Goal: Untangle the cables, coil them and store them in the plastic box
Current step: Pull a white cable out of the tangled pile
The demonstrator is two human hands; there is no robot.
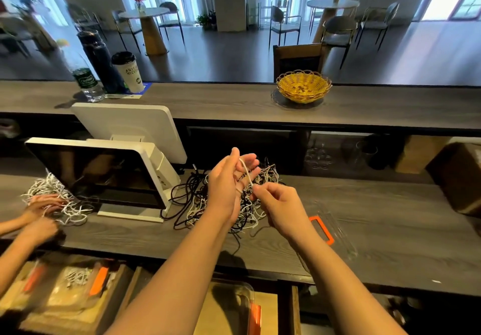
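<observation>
1. We take the tangled pile of cables [223, 199] as our landmark; it lies on the lower wooden counter [377, 230], a mix of black and white cords heaped together.
2. Our left hand [229, 178] is raised just above the pile, palm turned inward, fingers straight and spread upward, with a white cable [246, 171] looped over them.
3. Our right hand [276, 204] sits just right of the pile and below the left hand; its thumb and forefinger pinch the lower run of that same white cable, the other fingers curled in.
4. The white cable runs taut between the two hands and trails down into the pile.
5. Right of the pile, a clear plastic lid with an orange handle [321, 230] lies flat on the counter.
6. Below the pile, under the counter edge, a clear plastic box [231, 306] with an orange clip sits on a lower shelf; we cannot tell what it contains.
7. Left of the pile stands a white point-of-sale monitor [99, 175], its dark screen tilted toward us.
8. Farther left of the pile, another person's hands [41, 212] work in a second heap of white cables [52, 191].
9. Beyond the pile, on the upper counter, sit a yellow woven basket [303, 86], a paper coffee cup [128, 72] and a dark bottle [100, 61].
</observation>
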